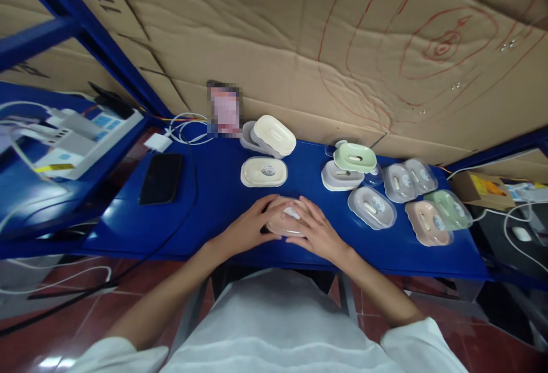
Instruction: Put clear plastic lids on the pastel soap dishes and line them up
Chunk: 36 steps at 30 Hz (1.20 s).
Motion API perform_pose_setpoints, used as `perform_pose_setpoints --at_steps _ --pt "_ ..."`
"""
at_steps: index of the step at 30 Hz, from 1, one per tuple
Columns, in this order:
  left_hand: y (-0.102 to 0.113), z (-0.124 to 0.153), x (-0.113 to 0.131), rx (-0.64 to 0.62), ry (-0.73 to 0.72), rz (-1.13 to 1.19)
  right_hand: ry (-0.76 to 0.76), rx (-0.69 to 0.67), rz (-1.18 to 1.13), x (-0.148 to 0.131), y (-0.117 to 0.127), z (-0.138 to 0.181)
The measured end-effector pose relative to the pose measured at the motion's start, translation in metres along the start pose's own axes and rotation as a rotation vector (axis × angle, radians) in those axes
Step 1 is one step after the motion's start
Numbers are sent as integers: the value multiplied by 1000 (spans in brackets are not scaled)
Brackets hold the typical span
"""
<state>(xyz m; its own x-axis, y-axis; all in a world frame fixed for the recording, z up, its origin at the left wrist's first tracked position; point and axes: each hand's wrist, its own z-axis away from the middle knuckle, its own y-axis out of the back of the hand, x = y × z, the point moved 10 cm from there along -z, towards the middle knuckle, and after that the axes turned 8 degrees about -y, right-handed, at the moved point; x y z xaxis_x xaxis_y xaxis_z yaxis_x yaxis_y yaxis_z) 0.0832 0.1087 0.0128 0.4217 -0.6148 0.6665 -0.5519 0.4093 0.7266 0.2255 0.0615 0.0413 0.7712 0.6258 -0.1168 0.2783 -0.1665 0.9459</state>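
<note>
A pink oval soap box with a clear lid lies on the blue table near its front edge. My left hand presses on its left side and my right hand covers its right side, so both hold it flat on the table. A cream soap box sits just behind it. Further back a cream lid leans on another box.
To the right lie a green box on a white one, several clear-lidded boxes and a pink one. A black phone and white charger cables lie at the left. A cardboard wall stands behind.
</note>
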Motion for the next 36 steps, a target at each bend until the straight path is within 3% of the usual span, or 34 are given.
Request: perform_pose_setpoints --at_steps 6,12,14,16,19,23,25,29,33,36 --pt "-4 -8 -3 26 -123 -152 21 -45 27 9 1 -4" --pt "9 -15 10 -38 -166 -109 16 -6 7 17 5 -4" --pt "31 -19 12 12 -188 -138 -3 29 56 17 4 -3" --pt "72 -25 -1 209 -144 -223 -37 81 107 18 4 -2" --pt "142 -31 -44 589 45 -406 -77 137 170 19 5 -3" --pt "186 -48 -105 747 271 -523 -94 160 167 24 7 -6" --pt "193 -53 -121 759 330 -545 -123 178 142 30 11 -7" --pt "195 -54 -132 761 406 -568 -164 185 101 39 12 -8" --pt "192 -54 -137 728 452 -558 -167 171 71 41 11 -10" --pt "191 -51 -126 746 435 -551 -175 156 47 43 12 -11"
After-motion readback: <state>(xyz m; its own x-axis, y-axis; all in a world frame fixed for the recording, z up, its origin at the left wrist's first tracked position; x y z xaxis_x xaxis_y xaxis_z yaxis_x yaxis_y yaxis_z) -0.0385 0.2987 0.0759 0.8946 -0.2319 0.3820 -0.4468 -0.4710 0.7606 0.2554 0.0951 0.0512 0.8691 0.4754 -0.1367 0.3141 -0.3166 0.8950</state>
